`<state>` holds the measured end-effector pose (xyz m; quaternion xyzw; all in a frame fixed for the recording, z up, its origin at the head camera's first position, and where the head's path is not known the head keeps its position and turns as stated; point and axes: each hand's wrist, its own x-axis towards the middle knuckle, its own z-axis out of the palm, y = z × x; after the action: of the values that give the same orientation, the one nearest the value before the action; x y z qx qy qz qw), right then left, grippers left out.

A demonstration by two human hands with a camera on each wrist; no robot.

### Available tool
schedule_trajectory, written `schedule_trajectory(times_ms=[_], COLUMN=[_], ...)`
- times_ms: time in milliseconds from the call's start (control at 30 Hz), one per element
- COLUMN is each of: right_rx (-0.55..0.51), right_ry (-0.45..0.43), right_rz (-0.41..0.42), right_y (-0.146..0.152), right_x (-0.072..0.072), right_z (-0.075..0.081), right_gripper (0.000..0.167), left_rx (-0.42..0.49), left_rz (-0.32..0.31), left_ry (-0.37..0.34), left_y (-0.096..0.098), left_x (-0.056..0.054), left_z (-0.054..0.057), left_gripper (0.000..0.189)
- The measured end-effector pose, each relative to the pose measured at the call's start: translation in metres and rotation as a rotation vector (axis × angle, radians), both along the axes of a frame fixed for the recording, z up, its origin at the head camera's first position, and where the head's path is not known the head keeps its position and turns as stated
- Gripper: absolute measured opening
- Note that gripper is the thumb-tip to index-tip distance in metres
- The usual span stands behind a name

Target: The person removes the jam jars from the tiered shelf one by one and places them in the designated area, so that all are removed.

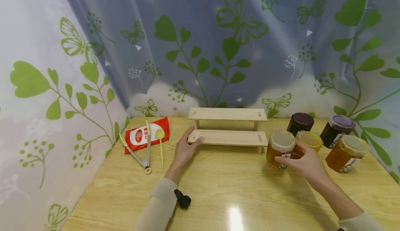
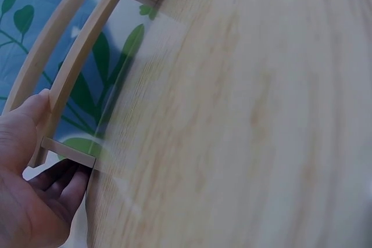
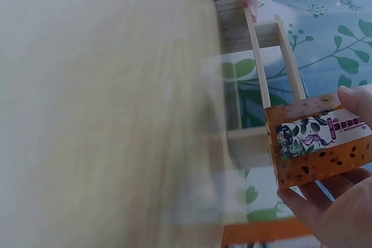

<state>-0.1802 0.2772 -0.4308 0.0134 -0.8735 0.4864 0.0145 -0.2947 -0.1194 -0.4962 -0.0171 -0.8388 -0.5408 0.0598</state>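
Note:
My right hand [image 1: 307, 163] grips a jar of amber jam [image 1: 275, 151] with a pale lid, just right of a two-step wooden rack [image 1: 226, 137]. In the right wrist view, the jam jar [image 3: 319, 158] shows dark bits and a printed label, with thumb and fingers on opposite sides. At the rack's left end my left hand [image 1: 184, 149] holds the lower step, thumb on top. The left wrist view shows the left hand [image 2: 29, 184] with its fingers curled around the end of the rack [image 2: 72, 74].
Right of the held jar stand a yellow-lidded jar [image 1: 312, 140], two dark jars [image 1: 300, 122] and another amber jar [image 1: 345, 156]. On the left lie a red-and-white packet [image 1: 132, 137], tongs [image 1: 137, 158] and a yellow spoon [image 1: 161, 147]. A patterned curtain [image 1: 200, 43] hangs behind the table.

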Motion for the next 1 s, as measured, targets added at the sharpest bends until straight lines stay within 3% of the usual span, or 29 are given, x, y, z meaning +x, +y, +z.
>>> schedule_trajectory(times_ms=[333, 533, 767, 1000], right_rx=[0.031, 0.026, 0.076, 0.053], right_ry=[-0.151, -0.206, -0.147, -0.127], right_rz=[-0.041, -0.085, -0.191, -0.248], right_y=[0.052, 0.081, 0.101, 0.11], right_x=[0.036, 0.048, 0.053, 0.053], right_z=[-0.013, -0.019, -0.029, -0.036], right_gripper=[0.095, 0.103, 0.103, 0.105], left_rx=[0.003, -0.004, -0.002, -0.003], left_rz=[-0.001, 0.002, 0.005, 0.009], left_ry=[-0.007, -0.008, -0.006, -0.006], left_y=[0.0, -0.001, -0.002, -0.002], left_x=[0.001, 0.0, -0.001, 0.0], left_z=[0.0, 0.0, 0.001, 0.001], left_gripper=[0.07, 0.071, 0.071, 0.071])
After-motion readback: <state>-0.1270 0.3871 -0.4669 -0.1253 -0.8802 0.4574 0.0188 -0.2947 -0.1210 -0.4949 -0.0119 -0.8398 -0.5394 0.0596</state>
